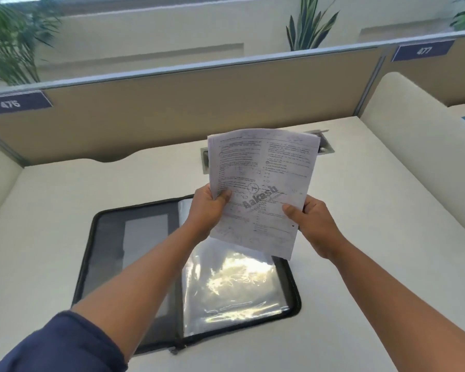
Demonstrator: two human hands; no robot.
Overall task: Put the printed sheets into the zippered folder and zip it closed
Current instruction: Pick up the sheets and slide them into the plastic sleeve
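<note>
Both hands grip the printed sheets [261,183] upright above the open zippered folder [134,264], which lies flat on the table [360,264]: the left hand [207,208] pinches the left edge, the right hand [310,224] the lower right edge. The thin stack looks light and floppy, so holding both side edges should keep it from buckling. The folder's glossy plastic sleeve [234,285] is probably slippery and limp.
</note>
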